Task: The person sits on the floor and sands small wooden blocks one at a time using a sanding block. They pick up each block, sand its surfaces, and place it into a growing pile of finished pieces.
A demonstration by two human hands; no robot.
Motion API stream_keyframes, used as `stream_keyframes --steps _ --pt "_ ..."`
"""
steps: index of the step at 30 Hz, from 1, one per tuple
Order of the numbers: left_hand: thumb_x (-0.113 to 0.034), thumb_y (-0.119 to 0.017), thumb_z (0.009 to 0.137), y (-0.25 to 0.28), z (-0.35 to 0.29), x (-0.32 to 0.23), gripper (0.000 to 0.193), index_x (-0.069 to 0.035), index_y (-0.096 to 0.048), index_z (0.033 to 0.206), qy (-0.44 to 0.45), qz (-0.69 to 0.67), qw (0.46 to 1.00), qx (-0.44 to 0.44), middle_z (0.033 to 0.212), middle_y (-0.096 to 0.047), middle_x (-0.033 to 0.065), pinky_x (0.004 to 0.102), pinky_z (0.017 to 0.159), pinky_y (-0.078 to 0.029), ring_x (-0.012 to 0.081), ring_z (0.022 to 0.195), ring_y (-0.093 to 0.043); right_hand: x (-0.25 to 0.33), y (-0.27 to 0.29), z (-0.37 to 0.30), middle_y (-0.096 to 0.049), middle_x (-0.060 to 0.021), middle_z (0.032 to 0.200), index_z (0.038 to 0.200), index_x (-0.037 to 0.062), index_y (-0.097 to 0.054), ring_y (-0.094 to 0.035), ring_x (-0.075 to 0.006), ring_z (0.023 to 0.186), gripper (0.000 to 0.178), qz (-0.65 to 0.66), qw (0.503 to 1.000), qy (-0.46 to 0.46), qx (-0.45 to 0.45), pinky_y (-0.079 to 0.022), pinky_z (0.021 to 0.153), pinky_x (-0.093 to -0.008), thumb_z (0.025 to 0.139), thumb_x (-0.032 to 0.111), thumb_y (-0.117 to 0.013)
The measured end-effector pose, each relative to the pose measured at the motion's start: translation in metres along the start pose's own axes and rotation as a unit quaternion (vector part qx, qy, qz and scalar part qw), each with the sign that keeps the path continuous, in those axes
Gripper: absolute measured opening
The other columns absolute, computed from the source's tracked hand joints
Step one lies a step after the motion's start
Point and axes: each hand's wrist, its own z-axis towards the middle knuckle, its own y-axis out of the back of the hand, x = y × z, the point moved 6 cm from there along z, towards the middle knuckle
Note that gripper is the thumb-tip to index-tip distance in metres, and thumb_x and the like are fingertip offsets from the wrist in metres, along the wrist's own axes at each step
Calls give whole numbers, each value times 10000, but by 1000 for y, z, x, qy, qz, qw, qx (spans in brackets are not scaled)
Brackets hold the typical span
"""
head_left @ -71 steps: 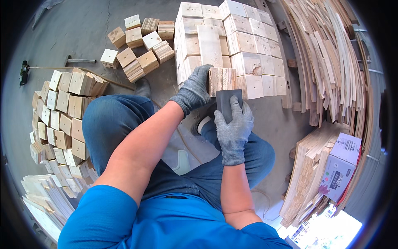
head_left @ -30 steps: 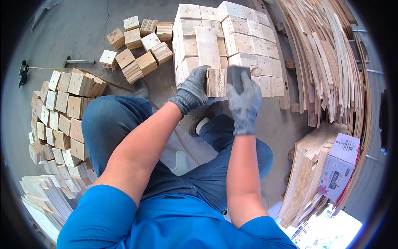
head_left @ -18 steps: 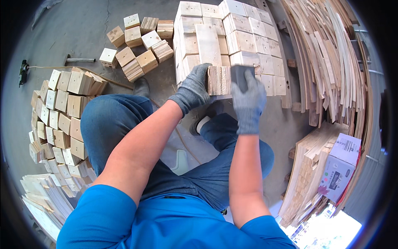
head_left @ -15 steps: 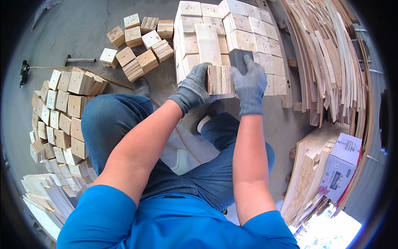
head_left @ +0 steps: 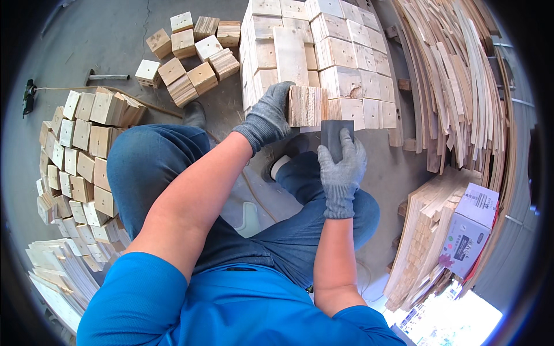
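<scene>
My left hand point(head_left: 266, 115), in a grey knit glove, grips the left side of a wooden block point(head_left: 307, 106) whose layered, striped face is turned toward me. My right hand point(head_left: 344, 172), gloved alike, holds a flat dark grey sanding block point(head_left: 336, 138) between thumb and fingers. The sanding block is just below and to the right of the wooden block, above my right knee. Right behind the held block rises a stack of pale wooden blocks point(head_left: 340, 55), with a longer flat board point(head_left: 290, 56) upright against its near face.
Loose wooden blocks point(head_left: 183, 44) lie on the floor ahead left, near a hammer point(head_left: 107, 76). More blocks point(head_left: 86, 135) are piled at left. A cord runs from a dark tool point(head_left: 29, 98). Long wood strips point(head_left: 450, 86) and a carton point(head_left: 470, 230) line the right side.
My right hand has drawn the sanding block down toward me, from the wooden block's upper right side to below it. My left hand still grips the wooden block, nearly in place.
</scene>
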Motion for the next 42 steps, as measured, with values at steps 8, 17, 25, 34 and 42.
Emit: stream_keyframes --steps 8,17,25,34,42 --pt "-290 -939 700 1 0 2 933 -58 -490 1485 9 -35 999 -12 1359 -577 268 461 1181 -473 453 1302 -583 25 -27 117 -669 -244 1387 1449 150 -702 -648 -437 1260 673 -18 999 25 10 -520 1100 -533 837 379 -865" --pt "-282 -933 694 2 1 5 928 -52 -494 1479 -9 -8 1000 -22 1364 -575 267 467 1182 -471 459 1306 -572 23 -27 104 -669 -266 1369 1428 109 -710 -633 -434 1288 671 34 999 13 15 -509 1114 -534 835 367 -889" --pt "-267 -910 710 0 1 2 900 -57 -494 1479 9 -33 999 -13 1371 -571 271 474 1182 -470 459 1312 -569 12 1 4 -612 -286 1432 1474 94 -673 -582 -461 1321 721 24 1000 -1 16 -476 1144 -566 829 317 -902" --pt "-289 -921 714 -3 1 2 915 -45 -493 1485 -6 -53 998 -24 1378 -572 266 462 1184 -472 449 1309 -576 51 -32 124 -667 -247 1358 1443 146 -701 -652 -437 1238 682 9 999 42 26 -522 1077 -544 833 399 -868" --pt "-328 -938 714 2 -1 1 932 -39 -498 1482 11 -17 1000 -15 1380 -573 267 465 1181 -470 446 1313 -570 54 -23 70 -634 -268 1387 1476 125 -677 -617 -451 1266 718 32 998 51 24 -496 1091 -564 834 379 -872"
